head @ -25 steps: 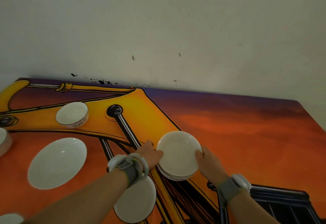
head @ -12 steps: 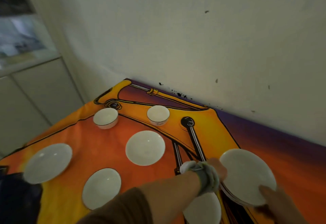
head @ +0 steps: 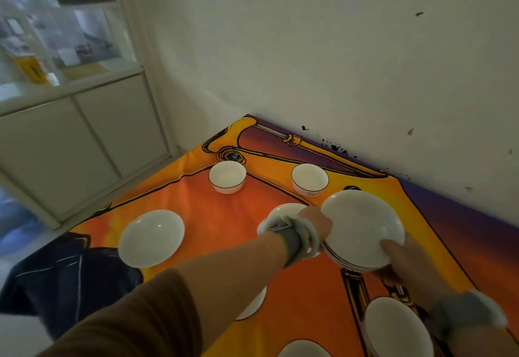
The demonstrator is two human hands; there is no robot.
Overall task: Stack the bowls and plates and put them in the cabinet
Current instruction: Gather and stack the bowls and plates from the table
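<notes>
Brown sleeve (head: 134, 317) on the left arm, grey-and-white wristbands (head: 292, 237) above both hands.

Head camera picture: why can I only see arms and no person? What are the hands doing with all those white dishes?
The camera sits on the person's head and looks down, so you see only their arms, as if through their eyes. The left hand and the right hand grip a stack of white plates from both sides. Both wrists wear grey bands.

Below is a table with a bright orange cloth. On it rest two small bowls near the wall and several single plates, such as the one on the left. The pale cabinet stands at the left; its lower doors are closed.
</notes>
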